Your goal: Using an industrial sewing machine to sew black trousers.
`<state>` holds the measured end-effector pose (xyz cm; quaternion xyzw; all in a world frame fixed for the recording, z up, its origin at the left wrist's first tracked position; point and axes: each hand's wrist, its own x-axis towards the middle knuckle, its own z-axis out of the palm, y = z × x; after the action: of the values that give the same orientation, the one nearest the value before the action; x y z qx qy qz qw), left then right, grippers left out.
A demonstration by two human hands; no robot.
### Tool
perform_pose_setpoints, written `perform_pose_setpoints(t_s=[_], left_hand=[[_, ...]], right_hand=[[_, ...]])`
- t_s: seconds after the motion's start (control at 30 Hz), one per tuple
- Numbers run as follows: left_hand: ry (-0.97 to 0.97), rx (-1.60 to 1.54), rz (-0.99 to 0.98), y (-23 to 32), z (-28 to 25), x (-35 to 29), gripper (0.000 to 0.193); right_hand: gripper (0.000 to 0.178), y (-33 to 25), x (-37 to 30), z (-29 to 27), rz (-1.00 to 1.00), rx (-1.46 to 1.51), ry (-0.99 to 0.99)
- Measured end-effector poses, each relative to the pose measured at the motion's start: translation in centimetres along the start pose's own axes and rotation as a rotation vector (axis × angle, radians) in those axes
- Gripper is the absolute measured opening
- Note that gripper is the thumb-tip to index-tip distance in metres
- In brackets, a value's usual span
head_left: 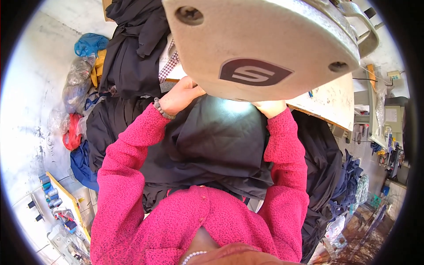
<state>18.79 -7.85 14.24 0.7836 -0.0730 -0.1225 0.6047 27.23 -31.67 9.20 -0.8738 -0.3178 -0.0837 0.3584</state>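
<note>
The large beige head of a sewing machine [260,48] fills the upper middle and hides the needle area. Black fabric [207,137] spreads from under it over my lap, lit by a bright lamp spot near the machine. My left hand [179,96], with a beaded bracelet at the wrist, is closed on the fabric at the machine's left, thumb toward its lower edge. My right hand [270,107] lies at the fabric's right side, its fingers hidden behind the machine head.
A pile of black cloth [132,48] rises at the back left, beside a checked strip [169,66]. The pale tabletop [327,99] extends right. Bags [77,90] line the left wall; thread spools [52,194] stand lower left. More dark cloth [318,154] hangs at the right.
</note>
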Motion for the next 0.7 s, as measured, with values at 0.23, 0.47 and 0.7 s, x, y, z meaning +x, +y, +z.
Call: perform_pose_setpoints(t_s=[0.23, 0.47, 0.7], left_hand=[[-0.016, -0.088, 0.028, -1.4, 0.2, 0.4, 0.032], [-0.003, -0.229, 0.086, -2.0, 0.1, 0.4, 0.033], [0.003, -0.155, 0.062, -1.3, 0.0, 0.3, 0.033]], right_hand=[[0.025, -2.6, 0.5, -1.6, 0.12, 0.017, -0.022], [0.031, -3.2, 0.7, -2.0, 0.105, 0.03, -0.082], [0.036, -2.9, 0.7, -1.6, 0.15, 0.191, -0.036]])
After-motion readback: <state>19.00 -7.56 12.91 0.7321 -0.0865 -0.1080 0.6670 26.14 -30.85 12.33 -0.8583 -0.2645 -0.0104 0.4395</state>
